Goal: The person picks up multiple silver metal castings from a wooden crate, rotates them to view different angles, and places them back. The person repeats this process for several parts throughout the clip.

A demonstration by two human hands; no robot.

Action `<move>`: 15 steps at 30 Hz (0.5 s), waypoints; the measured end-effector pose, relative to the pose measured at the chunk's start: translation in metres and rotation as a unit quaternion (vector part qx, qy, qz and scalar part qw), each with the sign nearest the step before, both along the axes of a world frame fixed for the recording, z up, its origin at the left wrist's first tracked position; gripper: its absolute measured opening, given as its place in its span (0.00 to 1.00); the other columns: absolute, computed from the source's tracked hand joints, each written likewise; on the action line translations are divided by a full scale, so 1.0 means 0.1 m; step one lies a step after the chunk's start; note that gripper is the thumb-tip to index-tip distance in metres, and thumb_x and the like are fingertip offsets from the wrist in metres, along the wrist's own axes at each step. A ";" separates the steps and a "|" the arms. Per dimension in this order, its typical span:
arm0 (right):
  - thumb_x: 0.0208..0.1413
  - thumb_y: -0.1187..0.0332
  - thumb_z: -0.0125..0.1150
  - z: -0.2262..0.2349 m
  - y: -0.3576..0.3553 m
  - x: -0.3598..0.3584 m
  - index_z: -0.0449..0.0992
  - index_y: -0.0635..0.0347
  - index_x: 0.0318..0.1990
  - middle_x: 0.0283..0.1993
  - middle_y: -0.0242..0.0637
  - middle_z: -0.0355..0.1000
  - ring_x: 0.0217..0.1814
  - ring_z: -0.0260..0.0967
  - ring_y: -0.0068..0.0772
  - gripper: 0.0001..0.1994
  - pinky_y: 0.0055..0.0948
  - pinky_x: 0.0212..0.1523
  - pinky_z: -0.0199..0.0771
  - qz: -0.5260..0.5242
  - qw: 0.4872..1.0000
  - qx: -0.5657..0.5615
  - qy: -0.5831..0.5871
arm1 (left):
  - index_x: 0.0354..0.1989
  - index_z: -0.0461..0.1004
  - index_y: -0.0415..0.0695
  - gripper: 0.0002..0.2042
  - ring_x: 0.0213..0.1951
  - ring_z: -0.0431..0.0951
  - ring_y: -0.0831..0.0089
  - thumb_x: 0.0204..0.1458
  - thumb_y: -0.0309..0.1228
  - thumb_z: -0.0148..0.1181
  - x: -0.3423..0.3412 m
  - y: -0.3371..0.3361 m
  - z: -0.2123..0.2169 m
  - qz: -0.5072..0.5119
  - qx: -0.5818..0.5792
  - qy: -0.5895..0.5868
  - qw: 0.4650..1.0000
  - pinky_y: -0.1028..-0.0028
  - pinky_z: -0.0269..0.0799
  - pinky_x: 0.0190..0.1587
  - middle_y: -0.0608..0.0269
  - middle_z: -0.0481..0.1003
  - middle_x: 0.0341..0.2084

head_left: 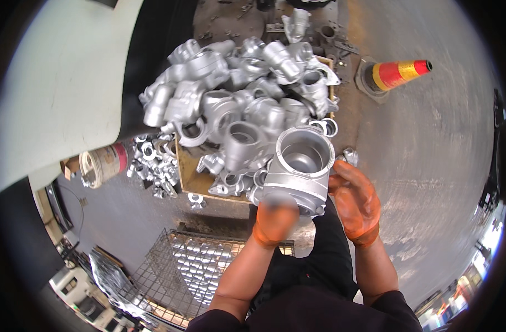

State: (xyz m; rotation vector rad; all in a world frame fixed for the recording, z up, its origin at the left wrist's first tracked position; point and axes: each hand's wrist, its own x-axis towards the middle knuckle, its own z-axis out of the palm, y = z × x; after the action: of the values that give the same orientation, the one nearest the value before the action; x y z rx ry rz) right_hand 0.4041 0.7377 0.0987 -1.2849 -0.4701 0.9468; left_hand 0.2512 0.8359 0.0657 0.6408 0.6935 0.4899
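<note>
I hold a large silver cast metal valve body [300, 166] with a round open mouth facing up. My left hand [274, 220], in an orange glove, grips its near lower side. My right hand [357, 202], also in an orange glove, supports its right side. Just beyond it lies a heap of several similar silver castings [242, 94] piled on a wooden pallet [187, 176].
Smaller silver fittings [153, 160] lie on the floor left of the pallet, beside a tipped bucket [102, 164]. A wire mesh cage [181, 268] with metal parts stands at my lower left. A red-and-yellow traffic cone [397, 73] lies on the concrete floor [430, 166].
</note>
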 end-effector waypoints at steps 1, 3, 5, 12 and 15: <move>0.62 0.77 0.56 -0.01 -0.08 0.11 0.68 0.72 0.66 0.48 0.46 0.78 0.49 0.76 0.33 0.24 0.30 0.54 0.74 0.002 1.000 0.012 -0.013 | 0.72 0.57 0.37 0.43 0.57 0.76 0.65 0.53 0.48 0.69 0.12 -0.05 0.03 -0.002 -0.013 -0.017 1.000 0.65 0.73 0.60 0.54 0.73 0.58; 0.61 0.79 0.56 -0.04 -0.24 0.31 0.68 0.73 0.66 0.50 0.49 0.78 0.51 0.76 0.35 0.24 0.32 0.55 0.75 0.006 0.999 0.033 -0.040 | 0.74 0.54 0.39 0.43 0.60 0.73 0.69 0.54 0.43 0.69 0.36 -0.17 0.00 -0.003 0.003 -0.027 1.000 0.66 0.69 0.63 0.57 0.71 0.60; 0.60 0.80 0.56 -0.10 -0.40 0.45 0.67 0.74 0.66 0.52 0.53 0.77 0.53 0.77 0.39 0.25 0.34 0.55 0.76 -0.010 0.997 0.038 -0.060 | 0.75 0.54 0.39 0.43 0.60 0.73 0.69 0.54 0.42 0.68 0.65 -0.28 -0.01 -0.006 0.014 -0.029 0.999 0.66 0.68 0.63 0.58 0.71 0.60; 0.56 0.82 0.62 -0.18 -0.90 0.98 0.68 0.64 0.62 0.61 0.62 0.71 0.54 0.78 0.52 0.25 0.40 0.52 0.82 0.017 0.952 -0.103 -0.287 | 0.76 0.52 0.39 0.37 0.61 0.70 0.70 0.60 0.33 0.60 1.39 -0.68 -0.01 -0.055 0.030 0.063 0.996 0.67 0.65 0.66 0.59 0.70 0.61; 0.63 0.76 0.52 -0.21 -1.06 1.16 0.64 0.76 0.65 0.64 0.60 0.69 0.61 0.73 0.49 0.23 0.38 0.60 0.73 0.021 0.961 -0.155 -0.227 | 0.75 0.54 0.39 0.33 0.60 0.71 0.70 0.62 0.32 0.58 1.53 -0.80 -0.19 -0.199 0.274 0.183 0.923 0.67 0.66 0.65 0.59 0.70 0.60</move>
State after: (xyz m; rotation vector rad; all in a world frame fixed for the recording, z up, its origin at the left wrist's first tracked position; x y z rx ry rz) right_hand 0.5198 0.6319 0.0776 -1.7972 -0.7267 0.7755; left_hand 0.4042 0.7561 0.0464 1.3962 0.7532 0.1749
